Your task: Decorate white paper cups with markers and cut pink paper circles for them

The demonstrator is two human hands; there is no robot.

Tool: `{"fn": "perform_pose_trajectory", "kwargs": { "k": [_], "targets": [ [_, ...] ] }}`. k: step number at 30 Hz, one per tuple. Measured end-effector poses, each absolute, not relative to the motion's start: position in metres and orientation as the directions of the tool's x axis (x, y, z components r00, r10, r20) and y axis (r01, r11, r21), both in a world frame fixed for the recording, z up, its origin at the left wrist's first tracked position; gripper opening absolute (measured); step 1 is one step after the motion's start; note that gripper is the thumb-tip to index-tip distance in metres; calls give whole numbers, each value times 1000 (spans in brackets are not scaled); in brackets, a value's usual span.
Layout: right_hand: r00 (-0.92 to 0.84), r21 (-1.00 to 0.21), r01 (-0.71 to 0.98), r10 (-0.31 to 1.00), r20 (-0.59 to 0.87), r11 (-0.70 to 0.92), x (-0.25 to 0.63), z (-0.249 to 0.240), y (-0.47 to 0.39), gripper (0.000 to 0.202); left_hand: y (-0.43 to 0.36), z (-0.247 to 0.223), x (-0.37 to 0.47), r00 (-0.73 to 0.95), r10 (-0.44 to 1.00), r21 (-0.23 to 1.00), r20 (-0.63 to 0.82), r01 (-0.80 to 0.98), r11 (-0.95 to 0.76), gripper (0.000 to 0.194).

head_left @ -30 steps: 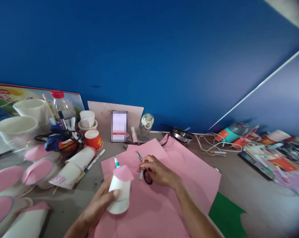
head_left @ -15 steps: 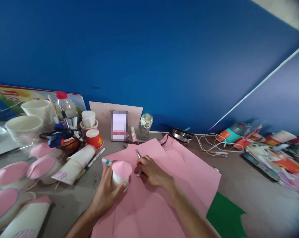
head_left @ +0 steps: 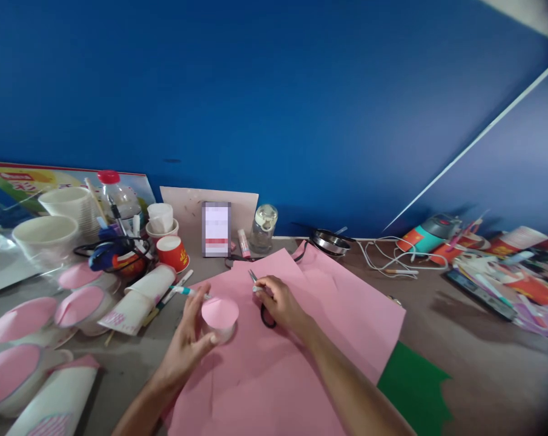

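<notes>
A small white paper cup point(head_left: 223, 336) topped with a shallow pink paper cone point(head_left: 220, 310) stands on the pink paper sheets point(head_left: 255, 381). Around its left side is my left hand point(head_left: 192, 336), fingers apart, the thumb close to the cup's lower front. A teal-and-white pen point(head_left: 183, 290) lies by those fingertips, partly hidden. My right hand point(head_left: 280, 300) is closed on a pair of scissors point(head_left: 268, 317), right of the cup; the blades point away from me and a black handle loop shows below the fingers. Something small and white shows at the fingertips, too small to name.
At left lie several cups with pink tops point(head_left: 78, 306) and a stack of white cups point(head_left: 69, 206). Behind are a phone point(head_left: 217, 229), a glue stick point(head_left: 243, 243), a glass jar point(head_left: 264, 228) and a roll of tape point(head_left: 330, 242). White cables point(head_left: 378, 260) and green paper point(head_left: 414, 387) are at right.
My left hand has loosened from the cup, its fingers spreading. My right hand has moved slightly up and right, and the scissors' black handle now shows beneath it.
</notes>
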State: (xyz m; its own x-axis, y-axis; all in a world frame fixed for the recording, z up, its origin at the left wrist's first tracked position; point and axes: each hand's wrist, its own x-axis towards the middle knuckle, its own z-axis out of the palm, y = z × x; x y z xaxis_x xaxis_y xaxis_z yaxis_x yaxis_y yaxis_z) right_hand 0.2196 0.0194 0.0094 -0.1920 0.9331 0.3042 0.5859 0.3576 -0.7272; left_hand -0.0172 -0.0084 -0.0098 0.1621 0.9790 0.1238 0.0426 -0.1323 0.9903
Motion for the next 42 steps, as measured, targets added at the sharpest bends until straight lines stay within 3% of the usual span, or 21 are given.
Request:
{"fn": "perform_pose_trajectory", "kwargs": {
  "k": [3,6,8,13,16,19,26,37,42],
  "targets": [
    [-131,-760,547,933,336,351,220,4,21,10,-5,-7,-21,-8,988,986,155,-63,-155,74],
    [-82,-805,462,921,380,373,220,2,22,13,-2,-4,-24,-270,945,982,185,2,-191,47],
    [-55,-841,390,921,384,374,220,3,21,14,-2,-2,-25,-349,911,975,221,76,-208,31],
    [67,-959,185,970,232,217,218,9,19,15,-8,-2,-22,-200,915,919,350,260,-295,23],
    [120,-993,-15,986,114,116,216,8,21,18,-12,0,-16,-131,911,906,391,227,-357,38],
    [130,-980,-177,989,63,86,215,4,24,18,-14,4,-12,-117,929,933,350,136,-335,54],
    [39,-915,-399,998,49,60,207,11,18,18,-8,2,-18,-88,977,960,196,221,-172,34],
    [-81,-935,-351,994,77,44,194,35,6,17,-7,3,-20,122,919,864,376,314,-395,23],
    [-85,-976,-206,992,90,71,191,39,0,16,-8,6,-19,197,895,846,399,298,-443,23]
  ]
}}
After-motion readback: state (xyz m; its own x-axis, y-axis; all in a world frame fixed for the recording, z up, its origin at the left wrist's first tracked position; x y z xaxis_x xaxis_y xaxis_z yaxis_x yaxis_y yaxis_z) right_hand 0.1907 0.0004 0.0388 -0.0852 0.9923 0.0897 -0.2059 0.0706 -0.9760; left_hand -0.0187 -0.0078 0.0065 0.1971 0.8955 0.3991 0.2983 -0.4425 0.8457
